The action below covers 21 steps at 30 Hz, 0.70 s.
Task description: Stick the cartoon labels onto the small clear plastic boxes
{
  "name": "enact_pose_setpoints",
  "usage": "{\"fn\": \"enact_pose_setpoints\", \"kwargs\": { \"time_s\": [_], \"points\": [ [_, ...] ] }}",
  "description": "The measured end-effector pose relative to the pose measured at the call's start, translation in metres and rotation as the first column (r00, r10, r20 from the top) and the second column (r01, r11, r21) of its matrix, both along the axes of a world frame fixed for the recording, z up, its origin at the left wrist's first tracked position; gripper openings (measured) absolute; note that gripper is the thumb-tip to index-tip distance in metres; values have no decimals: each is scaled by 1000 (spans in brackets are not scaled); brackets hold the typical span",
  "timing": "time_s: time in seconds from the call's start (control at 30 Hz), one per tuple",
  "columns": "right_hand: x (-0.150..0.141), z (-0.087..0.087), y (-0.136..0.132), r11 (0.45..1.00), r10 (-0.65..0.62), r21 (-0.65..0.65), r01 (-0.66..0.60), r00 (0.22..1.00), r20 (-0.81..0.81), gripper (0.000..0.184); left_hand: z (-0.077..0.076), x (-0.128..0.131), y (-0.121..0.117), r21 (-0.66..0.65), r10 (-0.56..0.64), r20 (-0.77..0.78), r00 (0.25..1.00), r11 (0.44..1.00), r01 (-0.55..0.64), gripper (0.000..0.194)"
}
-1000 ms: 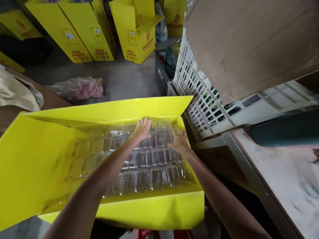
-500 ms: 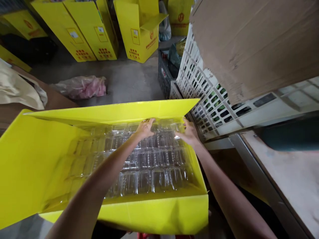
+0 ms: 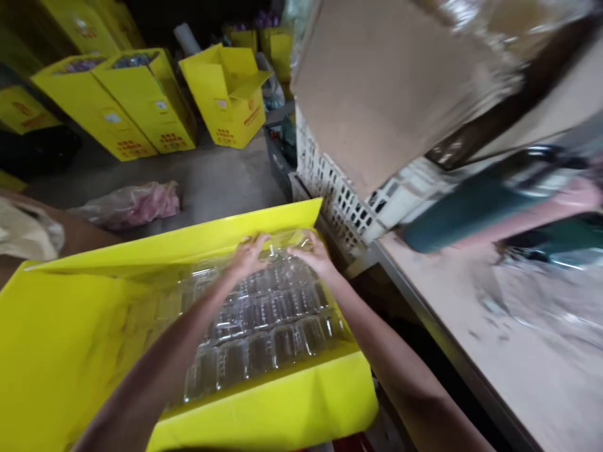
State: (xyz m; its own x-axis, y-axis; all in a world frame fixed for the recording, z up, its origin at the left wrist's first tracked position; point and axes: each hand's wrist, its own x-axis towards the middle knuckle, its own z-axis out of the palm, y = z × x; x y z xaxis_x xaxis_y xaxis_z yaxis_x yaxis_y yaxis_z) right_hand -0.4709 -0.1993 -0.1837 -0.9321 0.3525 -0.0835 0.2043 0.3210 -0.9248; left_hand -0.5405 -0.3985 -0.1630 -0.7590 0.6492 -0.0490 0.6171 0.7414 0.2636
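A large yellow cardboard box [image 3: 264, 408] stands open in front of me, packed with rows of clear plastic containers [image 3: 259, 351]. Both of my hands reach into its far right corner. My left hand [image 3: 249, 256] and my right hand [image 3: 315, 252] sit at opposite ends of a few clear containers [image 3: 284, 243] in the far row, fingers curled against the plastic. The hold is partly blurred, and the fingertips are hard to make out.
Several yellow boxes [image 3: 226, 103] stand on the floor beyond, near a crumpled pinkish plastic bag [image 3: 134, 204]. At the right are a white slatted crate [image 3: 332, 182] with a cardboard sheet [image 3: 372, 81] over it, and a table [image 3: 452, 295] bearing a dark green roll [image 3: 471, 204].
My view has swung to the right, bringing more of the table into sight. My hands have come closer together on the containers in the far right corner.
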Motion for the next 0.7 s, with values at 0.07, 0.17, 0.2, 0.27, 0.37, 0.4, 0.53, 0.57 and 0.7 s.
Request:
{"fn": "enact_pose_setpoints", "kwargs": {
  "time_s": [0.07,0.17,0.2,0.27,0.37,0.4,0.53,0.57,0.7],
  "points": [
    [37,34,0,998,-46,31,50,992,-121,75,33,24,-3,59,-38,-79,996,997,43,62],
    [114,102,7,981,-84,144,132,952,-295,89,87,69,6,226,-88,-266,960,962,151,66],
    [145,127,13,966,-57,211,147,923,-382,92,106,87,16,290,-88,-287,954,941,175,66],
    [213,174,31,922,-56,324,214,898,-437,87,143,130,48,386,-131,-289,948,891,240,65],
    [313,215,77,842,-286,328,428,871,-399,77,182,197,124,363,-395,-173,902,826,431,73],
    [340,217,96,812,-393,292,504,844,-364,75,187,216,152,354,-473,-137,871,798,488,75],
    [392,186,172,683,-659,233,693,721,-214,80,178,264,252,334,-702,74,708,687,646,76],
    [393,176,186,642,-696,258,722,690,-201,82,173,273,270,380,-715,75,695,665,643,73],
    [388,156,208,516,-757,355,779,609,-237,103,156,303,301,526,-577,-61,814,675,517,68]
  ]
}}
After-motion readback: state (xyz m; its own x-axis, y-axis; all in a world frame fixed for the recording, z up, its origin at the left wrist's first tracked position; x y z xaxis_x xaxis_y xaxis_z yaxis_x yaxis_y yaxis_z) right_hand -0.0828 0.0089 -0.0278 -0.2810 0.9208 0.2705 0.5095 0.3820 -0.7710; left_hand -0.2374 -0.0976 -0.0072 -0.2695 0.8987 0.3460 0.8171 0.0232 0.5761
